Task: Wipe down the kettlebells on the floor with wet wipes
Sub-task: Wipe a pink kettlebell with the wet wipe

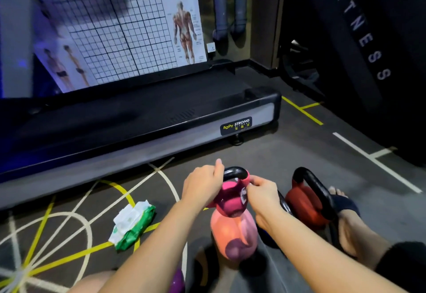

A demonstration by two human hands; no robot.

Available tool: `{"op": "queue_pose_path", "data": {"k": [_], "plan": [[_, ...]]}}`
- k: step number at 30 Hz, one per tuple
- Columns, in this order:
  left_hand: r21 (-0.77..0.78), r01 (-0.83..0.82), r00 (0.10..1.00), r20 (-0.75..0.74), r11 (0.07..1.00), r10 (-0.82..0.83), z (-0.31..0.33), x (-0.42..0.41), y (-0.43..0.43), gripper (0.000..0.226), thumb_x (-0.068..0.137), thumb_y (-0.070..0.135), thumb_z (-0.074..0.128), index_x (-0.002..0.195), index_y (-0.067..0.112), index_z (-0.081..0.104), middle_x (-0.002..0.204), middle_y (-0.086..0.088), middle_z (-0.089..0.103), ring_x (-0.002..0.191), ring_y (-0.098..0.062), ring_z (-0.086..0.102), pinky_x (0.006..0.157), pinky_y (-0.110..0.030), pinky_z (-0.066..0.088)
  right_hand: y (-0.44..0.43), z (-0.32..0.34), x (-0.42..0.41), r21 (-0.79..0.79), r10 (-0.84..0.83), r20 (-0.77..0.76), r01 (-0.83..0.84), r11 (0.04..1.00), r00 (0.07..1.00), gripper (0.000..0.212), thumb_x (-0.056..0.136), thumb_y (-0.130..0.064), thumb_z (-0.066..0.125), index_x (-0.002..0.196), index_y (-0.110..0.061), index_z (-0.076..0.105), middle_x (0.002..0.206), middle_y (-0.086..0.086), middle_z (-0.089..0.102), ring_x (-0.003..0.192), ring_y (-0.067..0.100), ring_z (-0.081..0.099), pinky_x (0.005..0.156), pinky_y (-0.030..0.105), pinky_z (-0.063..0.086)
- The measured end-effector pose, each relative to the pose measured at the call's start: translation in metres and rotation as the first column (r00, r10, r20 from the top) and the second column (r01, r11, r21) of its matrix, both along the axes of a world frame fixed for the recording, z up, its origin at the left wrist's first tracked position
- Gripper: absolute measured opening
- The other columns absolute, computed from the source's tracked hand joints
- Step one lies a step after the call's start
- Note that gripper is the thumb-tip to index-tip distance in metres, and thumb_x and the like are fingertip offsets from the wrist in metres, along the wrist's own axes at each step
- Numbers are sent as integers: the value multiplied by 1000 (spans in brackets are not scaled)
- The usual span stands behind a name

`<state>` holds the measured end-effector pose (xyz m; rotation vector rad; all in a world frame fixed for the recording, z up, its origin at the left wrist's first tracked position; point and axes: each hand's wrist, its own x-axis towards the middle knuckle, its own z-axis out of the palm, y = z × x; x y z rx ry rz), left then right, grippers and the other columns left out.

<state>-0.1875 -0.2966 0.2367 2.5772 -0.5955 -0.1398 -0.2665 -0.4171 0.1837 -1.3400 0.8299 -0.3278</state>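
- Pink kettlebell [231, 200] sits low in the middle of the view, between both forearms, with its black handle [235, 171] pointing away from the person.
- Left grip [202, 185] is closed round the left side of that handle. The knuckles face up, the wrist is straight, and one fingertip sticks up above the handle.
- Right grip [262, 191] has its fingers curled, and thumb and forefinger pinch at the pink right-hand corner of the handle. Whether a wipe lies under those fingers cannot be told.
- Both forearms reach forward from the bottom edge and draw together at the handle.
- Peach kettlebell [232, 235] lies just nearer the person and overlaps the pink one. Whether the pink one rests on the floor [288, 154] is not clear.
- Red kettlebell [304, 205] stands just to the right with its black handle upright, beside a foot [345, 212] in a dark sandal.
- Green wet wipes pack [132, 226] lies on the floor to the left, apart from both hands, with a white wipe poking out.
- Purple kettlebell [177, 281] shows partly at the bottom edge.
- Black treadmill [161, 120] runs across behind.
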Motion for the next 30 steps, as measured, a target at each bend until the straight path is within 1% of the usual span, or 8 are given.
{"op": "queue_pose_path", "data": {"k": [5,8,11,15,21,26,28,30], "plan": [[-14,29,1000,-4,999,-29,3,-2,5,56,107,43,21,70,19,56,97,-17,68,95,-34,57,78,-38,37,4,6,0,63,-85,106,78,995,991,27,83,-4,63,96,-22,80,90,0,78,88,16,73,78,33,59],[-9,40,999,-3,999,-40,7,-5,1,56,107,44,21,71,18,55,97,-17,68,99,-36,59,81,-40,41,5,7,-3,-36,-74,125,79,996,989,27,83,-17,66,102,-32,79,97,-11,77,97,8,71,90,32,56],[2,53,998,16,999,-53,8,-6,-5,60,106,46,20,71,14,56,99,-20,69,99,-39,60,82,-42,43,14,4,-11,-119,-72,42,77,990,996,43,85,-5,53,107,-34,77,92,-13,76,88,2,68,82,24,54],[-5,75,996,48,997,-75,7,-7,-8,61,105,47,21,58,18,46,93,-20,69,95,-41,60,79,-41,42,21,-1,-13,5,-101,20,101,995,995,43,79,3,46,87,-24,78,72,-2,73,70,16,64,65,29,52],[-11,57,998,20,998,-57,9,-5,-4,61,105,49,23,62,19,53,85,-17,66,90,-39,60,74,-39,41,11,32,-14,-147,-142,131,160,976,981,47,86,3,50,93,-35,76,84,-25,74,78,-8,66,82,16,53],[10,103,994,22,995,-103,18,-10,-6,59,108,44,23,75,15,62,92,-17,68,98,-41,60,81,-41,44,9,26,-16,-165,-77,3,77,983,997,46,82,-1,50,105,-29,78,87,-7,76,82,13,67,80,29,54],[1,142,989,51,990,-142,20,-13,-8,51,109,41,23,78,17,56,102,-18,70,102,-42,60,86,-44,46,7,25,-15,-86,-46,-56,41,995,997,47,75,6,49,97,-22,79,76,2,74,75,19,66,73,33,53],[-9,144,988,50,989,-144,18,-13,-10,47,109,42,24,76,18,48,101,-17,70,101,-42,60,83,-44,45,4,29,-15,-144,-48,-76,37,989,996,46,68,0,51,82,-34,78,73,-1,75,81,24,68,77,37,55]]}}
